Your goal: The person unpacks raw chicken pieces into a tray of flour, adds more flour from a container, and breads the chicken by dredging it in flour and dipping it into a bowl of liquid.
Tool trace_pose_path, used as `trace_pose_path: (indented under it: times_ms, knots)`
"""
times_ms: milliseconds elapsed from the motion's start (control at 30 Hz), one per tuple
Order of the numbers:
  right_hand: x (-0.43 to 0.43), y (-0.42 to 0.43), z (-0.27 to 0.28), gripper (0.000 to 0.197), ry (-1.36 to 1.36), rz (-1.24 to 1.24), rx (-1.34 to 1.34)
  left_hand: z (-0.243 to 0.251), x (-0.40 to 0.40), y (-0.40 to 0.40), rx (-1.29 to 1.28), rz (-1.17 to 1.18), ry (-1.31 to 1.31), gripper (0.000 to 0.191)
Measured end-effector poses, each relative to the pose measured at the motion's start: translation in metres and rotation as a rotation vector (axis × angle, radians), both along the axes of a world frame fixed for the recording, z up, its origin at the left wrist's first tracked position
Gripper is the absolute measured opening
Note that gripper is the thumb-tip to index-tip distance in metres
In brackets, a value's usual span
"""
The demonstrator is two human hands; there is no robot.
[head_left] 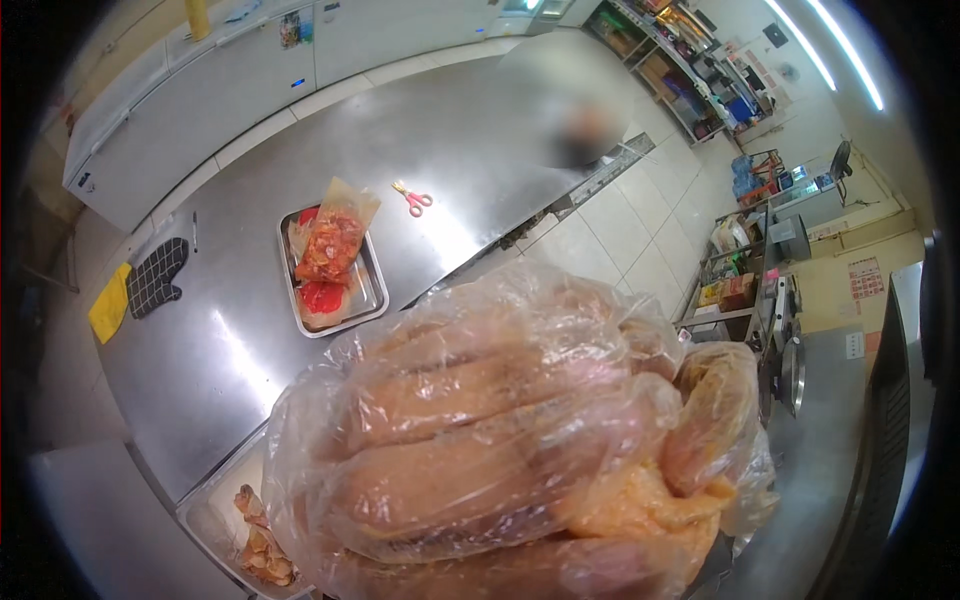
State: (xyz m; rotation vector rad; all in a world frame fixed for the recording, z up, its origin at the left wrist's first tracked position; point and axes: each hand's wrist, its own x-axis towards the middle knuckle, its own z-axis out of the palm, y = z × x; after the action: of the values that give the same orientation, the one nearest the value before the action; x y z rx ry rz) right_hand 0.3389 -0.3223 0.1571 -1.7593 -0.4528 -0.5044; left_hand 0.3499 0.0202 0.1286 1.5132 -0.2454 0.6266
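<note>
A large clear plastic bag [510, 435] packed with raw poultry pieces fills the lower middle of the head view, very near the camera. Pale, long pieces lie side by side under the wrinkled film, and yellow skin or fat [637, 502] shows at its lower right. Neither of my hands can be made out. Beyond the bag, a steel tray [380, 296] on the steel table [247, 300] holds a packet of red marinated food [330, 244] and red pieces in wrapping. Scissors with pink handles [415, 202] lie to the right of the tray.
At the table's left end lie a black checked oven mitt [157, 277], a yellow cloth [110, 304] and a pen [195, 231]. A white tray [217, 517] with brownish meat pieces is at lower left. White chest freezers [202, 105] stand behind; shelves are at right.
</note>
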Motion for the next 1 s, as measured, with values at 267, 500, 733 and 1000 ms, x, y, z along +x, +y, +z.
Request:
trace_pose_path:
  times_ms: [267,500,733,1000]
  knots:
    - [0.034,0.033,0.002,0.035,0.017,0.083,-0.032,0.003,0.001,0.007,0.022,0.022,-0.004,0.053]
    - [0.096,0.147,-0.010,0.035,0.129,0.441,-0.099,0.008,-0.035,0.029,0.047,0.218,0.044,0.051]
    - [0.060,0.323,-0.058,0.035,0.323,0.913,-0.196,-0.046,-0.085,0.067,-0.662,0.323,0.222,0.047]
    - [-0.073,0.470,-0.275,0.027,0.127,1.547,-0.261,-0.169,-0.301,0.036,-0.747,1.408,0.270,0.049]
